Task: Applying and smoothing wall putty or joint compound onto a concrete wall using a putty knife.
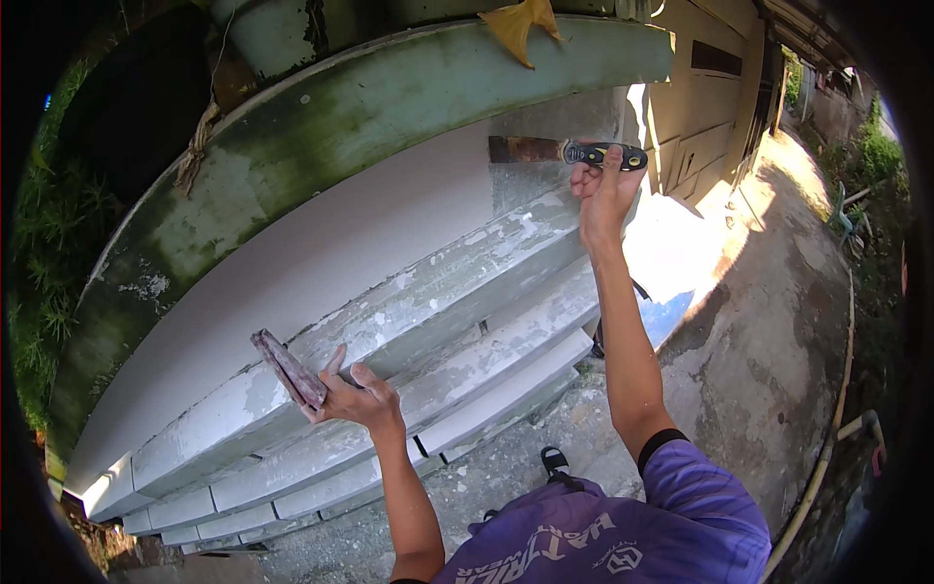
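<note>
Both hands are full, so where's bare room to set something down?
The upper ledge is bare between the left hand and right hand, below the white wall. The concrete path is open between the purple sleeve and yellowish pipe. It's crowded around the maroon flat tool and the putty knife.

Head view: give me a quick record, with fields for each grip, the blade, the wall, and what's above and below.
Left grip: thin, smeared flat tool; kind unclear
Right grip: scraper, black-and-yellow handle
Blade: points left, over grey patch; contact unclear
Wall: white, left of patch
Below: stepped ledges, blotched white and grey
Above: green-stained rim, dry leaf on it
</note>
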The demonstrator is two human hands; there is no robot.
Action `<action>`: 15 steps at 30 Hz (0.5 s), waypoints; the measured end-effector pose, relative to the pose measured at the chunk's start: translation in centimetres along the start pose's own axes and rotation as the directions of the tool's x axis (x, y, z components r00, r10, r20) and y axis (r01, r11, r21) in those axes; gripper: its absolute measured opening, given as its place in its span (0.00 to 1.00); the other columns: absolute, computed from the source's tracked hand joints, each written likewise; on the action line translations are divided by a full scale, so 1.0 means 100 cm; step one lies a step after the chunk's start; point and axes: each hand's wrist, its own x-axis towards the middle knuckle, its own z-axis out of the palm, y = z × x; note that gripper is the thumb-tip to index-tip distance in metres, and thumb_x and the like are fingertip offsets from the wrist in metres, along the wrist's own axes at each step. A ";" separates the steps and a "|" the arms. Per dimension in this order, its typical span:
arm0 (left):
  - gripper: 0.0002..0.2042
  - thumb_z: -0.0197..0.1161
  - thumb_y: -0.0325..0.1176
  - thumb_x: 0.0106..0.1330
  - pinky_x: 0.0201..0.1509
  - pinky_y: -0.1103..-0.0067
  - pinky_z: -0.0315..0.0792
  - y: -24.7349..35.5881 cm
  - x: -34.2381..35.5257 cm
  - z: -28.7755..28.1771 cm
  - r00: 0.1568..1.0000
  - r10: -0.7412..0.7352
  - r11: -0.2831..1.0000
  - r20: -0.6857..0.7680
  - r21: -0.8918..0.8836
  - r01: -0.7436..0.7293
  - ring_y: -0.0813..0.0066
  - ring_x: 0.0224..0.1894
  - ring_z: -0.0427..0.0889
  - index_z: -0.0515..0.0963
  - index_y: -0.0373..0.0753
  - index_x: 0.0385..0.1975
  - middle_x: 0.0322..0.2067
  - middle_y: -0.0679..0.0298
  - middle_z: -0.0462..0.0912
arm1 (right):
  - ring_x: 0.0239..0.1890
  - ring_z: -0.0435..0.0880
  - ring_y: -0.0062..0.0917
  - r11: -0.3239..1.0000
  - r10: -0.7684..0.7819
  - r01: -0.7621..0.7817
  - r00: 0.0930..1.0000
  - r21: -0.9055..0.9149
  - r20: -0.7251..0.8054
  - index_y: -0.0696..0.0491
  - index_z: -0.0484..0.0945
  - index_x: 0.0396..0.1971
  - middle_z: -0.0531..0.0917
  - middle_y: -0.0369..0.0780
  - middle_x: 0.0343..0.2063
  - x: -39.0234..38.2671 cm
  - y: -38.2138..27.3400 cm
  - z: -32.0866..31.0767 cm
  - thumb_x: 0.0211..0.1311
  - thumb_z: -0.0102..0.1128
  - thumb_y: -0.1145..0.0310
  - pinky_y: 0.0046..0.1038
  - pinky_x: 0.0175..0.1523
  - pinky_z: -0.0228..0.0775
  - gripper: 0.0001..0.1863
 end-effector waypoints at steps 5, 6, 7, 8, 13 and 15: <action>0.18 0.46 0.44 0.72 0.63 0.63 0.42 0.001 -0.001 -0.001 1.000 0.015 1.000 0.023 0.022 -0.015 0.60 0.57 0.56 0.77 0.35 0.42 0.43 0.60 0.84 | 0.21 0.76 0.21 0.996 -0.087 0.086 0.986 -0.012 -0.142 0.51 0.52 0.45 0.80 0.50 0.38 0.005 0.001 0.004 0.73 0.52 0.53 0.20 0.21 0.65 0.22; 0.18 0.46 0.43 0.71 0.64 0.64 0.42 0.000 -0.001 -0.002 0.999 0.006 1.000 0.031 0.010 -0.006 0.60 0.57 0.56 0.77 0.35 0.42 0.43 0.60 0.84 | 0.21 0.76 0.21 0.996 -0.085 0.084 0.986 -0.010 -0.142 0.51 0.52 0.45 0.80 0.50 0.38 0.002 0.000 0.006 0.73 0.52 0.53 0.20 0.21 0.65 0.22; 0.18 0.46 0.43 0.71 0.64 0.64 0.41 -0.001 -0.001 -0.003 0.999 -0.003 1.000 0.039 -0.001 0.003 0.60 0.57 0.56 0.77 0.35 0.43 0.43 0.60 0.84 | 0.21 0.76 0.21 0.997 -0.081 0.079 0.994 -0.025 -0.077 0.51 0.52 0.45 0.80 0.49 0.38 0.000 -0.001 0.008 0.73 0.52 0.53 0.19 0.21 0.65 0.22; 0.18 0.46 0.43 0.71 0.64 0.64 0.41 -0.002 -0.002 -0.002 0.999 -0.003 1.000 0.039 0.001 0.003 0.60 0.57 0.56 0.77 0.35 0.43 0.43 0.60 0.84 | 0.21 0.76 0.21 0.996 -0.076 0.075 0.997 -0.040 -0.013 0.51 0.52 0.44 0.80 0.49 0.38 -0.001 -0.003 0.011 0.73 0.52 0.52 0.19 0.21 0.64 0.22; 0.19 0.46 0.48 0.73 0.65 0.61 0.40 -0.005 -0.003 0.001 1.000 -0.002 1.000 0.004 0.012 0.002 0.56 0.62 0.54 0.78 0.39 0.40 0.43 0.65 0.84 | 0.20 0.76 0.20 0.997 -0.062 0.057 0.992 -0.049 -0.109 0.52 0.54 0.43 0.81 0.47 0.36 -0.003 0.004 0.015 0.74 0.50 0.52 0.18 0.20 0.63 0.21; 0.19 0.47 0.47 0.73 0.66 0.61 0.39 -0.007 -0.004 0.002 1.000 -0.006 1.000 0.011 0.001 0.006 0.56 0.62 0.54 0.78 0.39 0.40 0.43 0.65 0.84 | 0.20 0.76 0.19 0.996 -0.065 0.060 0.994 -0.062 -0.084 0.52 0.54 0.43 0.81 0.47 0.35 -0.004 0.000 0.014 0.75 0.49 0.52 0.17 0.20 0.63 0.20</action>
